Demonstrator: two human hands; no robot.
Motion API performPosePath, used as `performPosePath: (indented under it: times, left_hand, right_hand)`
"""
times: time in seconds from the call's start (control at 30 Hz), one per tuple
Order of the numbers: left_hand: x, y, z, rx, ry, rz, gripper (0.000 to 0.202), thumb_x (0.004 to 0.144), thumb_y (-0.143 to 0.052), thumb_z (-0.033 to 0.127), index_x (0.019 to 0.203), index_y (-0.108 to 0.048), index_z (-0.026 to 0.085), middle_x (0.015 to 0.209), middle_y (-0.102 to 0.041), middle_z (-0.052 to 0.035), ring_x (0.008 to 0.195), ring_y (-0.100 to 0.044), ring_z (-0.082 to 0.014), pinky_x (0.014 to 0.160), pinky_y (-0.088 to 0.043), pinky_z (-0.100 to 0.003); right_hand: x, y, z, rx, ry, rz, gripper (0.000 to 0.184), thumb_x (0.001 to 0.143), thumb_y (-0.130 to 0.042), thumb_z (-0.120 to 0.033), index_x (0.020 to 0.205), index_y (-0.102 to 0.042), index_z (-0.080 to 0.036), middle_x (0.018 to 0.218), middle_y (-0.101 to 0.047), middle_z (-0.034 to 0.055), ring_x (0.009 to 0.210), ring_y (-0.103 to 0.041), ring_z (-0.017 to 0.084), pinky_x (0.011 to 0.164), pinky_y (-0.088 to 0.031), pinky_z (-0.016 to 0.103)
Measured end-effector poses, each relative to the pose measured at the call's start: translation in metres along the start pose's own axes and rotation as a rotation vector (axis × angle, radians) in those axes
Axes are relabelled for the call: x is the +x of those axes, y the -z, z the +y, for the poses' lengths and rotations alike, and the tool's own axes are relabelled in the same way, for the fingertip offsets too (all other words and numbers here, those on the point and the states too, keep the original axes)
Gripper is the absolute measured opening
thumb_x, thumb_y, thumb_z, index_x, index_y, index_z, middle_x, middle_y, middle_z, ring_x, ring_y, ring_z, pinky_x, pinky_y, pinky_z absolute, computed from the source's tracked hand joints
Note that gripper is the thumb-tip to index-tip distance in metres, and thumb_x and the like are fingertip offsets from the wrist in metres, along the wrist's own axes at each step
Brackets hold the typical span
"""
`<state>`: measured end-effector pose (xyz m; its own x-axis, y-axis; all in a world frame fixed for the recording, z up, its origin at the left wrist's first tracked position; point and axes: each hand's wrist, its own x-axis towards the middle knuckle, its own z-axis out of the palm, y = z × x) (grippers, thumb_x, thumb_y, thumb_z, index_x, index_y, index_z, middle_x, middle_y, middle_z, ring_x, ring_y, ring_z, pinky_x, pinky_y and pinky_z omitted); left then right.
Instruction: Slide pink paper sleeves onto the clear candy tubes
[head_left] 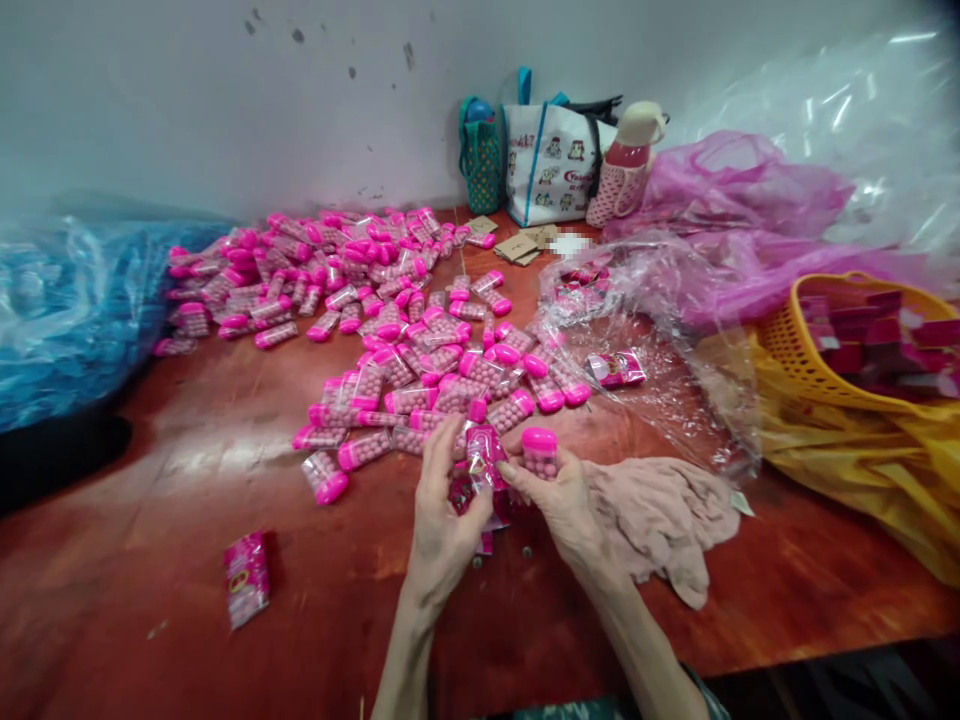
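Note:
My left hand [446, 505] pinches a shiny pink printed packet [484, 455] near the table's middle. Held in my right hand [562, 505] is a small clear bottle [540, 452] with a pink cap and pink beads inside; the thumb of that hand touches the packet's right edge. More pink packaging shows under the hands, partly hidden by them. Just beyond lies a large heap of the same bottles [442, 360], stretching to the back left. A filled pink packet [246, 580] rests alone at the front left.
Blue plastic [75, 310] lies at the left. On the right are a crumpled pinkish cloth [664, 515], clear plastic film [660, 350] and a yellow basket [817, 350] of pink packets. A white bag [551, 165] and two drink bottles in holders stand against the wall.

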<state>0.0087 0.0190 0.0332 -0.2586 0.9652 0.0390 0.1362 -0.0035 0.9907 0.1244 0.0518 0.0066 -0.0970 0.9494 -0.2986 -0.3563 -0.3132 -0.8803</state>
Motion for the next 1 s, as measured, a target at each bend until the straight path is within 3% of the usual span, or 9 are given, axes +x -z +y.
performPosePath:
  times: [0.07,0.1,0.27,0.4,0.5,0.57,0.67,0.8,1.0]
  left_hand:
    - [0.003,0.011,0.007,-0.182,0.08,-0.178,0.065,0.065,-0.066,0.013,0.125,-0.045,0.024,0.135,-0.041,-0.0095,0.111,-0.049,-0.0236,0.088,-0.043,-0.032]
    - [0.005,0.016,0.009,-0.263,0.122,-0.203,0.061,0.065,-0.067,0.015,0.123,-0.047,0.023,0.132,-0.045,-0.0099,0.11,-0.05,-0.0235,0.087,-0.044,-0.031]
    - [0.016,0.028,0.006,-0.434,0.261,-0.004,0.03,0.073,-0.062,0.02,0.103,-0.059,0.016,0.083,-0.063,-0.0028,0.065,-0.058,-0.0093,0.059,-0.046,-0.018]
    - [0.02,0.027,0.002,-0.458,0.369,-0.07,0.029,0.069,-0.067,0.017,0.097,-0.062,0.013,0.057,-0.057,0.0031,0.045,-0.047,-0.0041,0.046,-0.038,-0.014]
    - [0.02,0.022,-0.001,-0.47,0.403,-0.074,0.033,0.066,-0.069,0.016,0.098,-0.062,0.014,0.063,-0.064,-0.0005,0.055,-0.056,-0.0083,0.054,-0.044,-0.018]
    - [0.021,0.018,-0.003,-0.484,0.363,0.01,0.032,0.065,-0.07,0.014,0.096,-0.064,0.015,0.071,-0.066,-0.002,0.062,-0.059,-0.0101,0.06,-0.046,-0.02]
    - [0.023,0.014,-0.007,-0.486,0.26,0.187,0.029,0.064,-0.071,0.013,0.092,-0.066,0.016,0.07,-0.065,0.0003,0.06,-0.056,-0.0066,0.057,-0.044,-0.015]
    - [0.025,0.013,-0.012,-0.498,0.226,0.301,0.03,0.063,-0.071,0.012,0.092,-0.067,0.016,0.072,-0.065,0.0008,0.06,-0.055,-0.0045,0.057,-0.043,-0.012]
    - [0.022,0.006,-0.013,-0.565,0.258,0.321,0.032,0.063,-0.072,0.012,0.094,-0.066,0.016,0.064,-0.065,0.0026,0.054,-0.055,-0.0046,0.055,-0.043,-0.013]
  right_hand:
    - [-0.001,0.003,-0.003,0.015,-0.05,-0.075,0.025,0.059,-0.075,-0.025,0.077,-0.062,-0.014,0.055,-0.056,-0.0045,0.043,-0.045,0.006,0.042,-0.038,0.018]
    - [-0.002,0.004,-0.005,0.022,-0.07,-0.102,0.026,0.059,-0.075,-0.025,0.078,-0.062,-0.014,0.056,-0.056,-0.0045,0.043,-0.045,0.006,0.042,-0.037,0.018]
    - [-0.005,0.004,-0.014,0.04,-0.134,-0.171,0.026,0.058,-0.076,-0.024,0.078,-0.062,-0.015,0.06,-0.058,-0.0044,0.046,-0.048,0.007,0.044,-0.037,0.018]
    - [-0.003,0.003,-0.014,0.009,-0.159,-0.201,0.026,0.059,-0.075,-0.023,0.079,-0.061,-0.015,0.058,-0.056,-0.0055,0.045,-0.046,0.005,0.044,-0.035,0.017]
    - [-0.001,0.003,-0.011,-0.05,-0.135,-0.198,0.027,0.061,-0.074,-0.028,0.079,-0.059,-0.014,0.056,-0.054,-0.006,0.044,-0.044,0.005,0.043,-0.034,0.017]
    - [-0.001,0.005,-0.012,-0.111,-0.09,-0.175,0.026,0.067,-0.07,-0.034,0.078,-0.056,-0.015,0.05,-0.05,-0.0073,0.041,-0.042,0.005,0.041,-0.032,0.017]
    - [-0.003,0.01,-0.019,-0.2,-0.02,-0.136,0.025,0.078,-0.058,-0.04,0.078,-0.05,-0.017,0.043,-0.046,-0.0087,0.038,-0.04,0.006,0.04,-0.031,0.017]
    - [-0.009,0.016,-0.029,-0.204,-0.048,-0.15,0.023,0.085,-0.047,-0.04,0.081,-0.047,-0.018,0.042,-0.049,-0.0074,0.037,-0.042,0.007,0.04,-0.034,0.017]
    - [-0.015,0.005,-0.012,-0.073,-0.107,-0.082,0.018,0.075,-0.064,-0.029,0.08,-0.051,-0.017,0.04,-0.049,-0.0091,0.032,-0.04,0.004,0.034,-0.032,0.014]
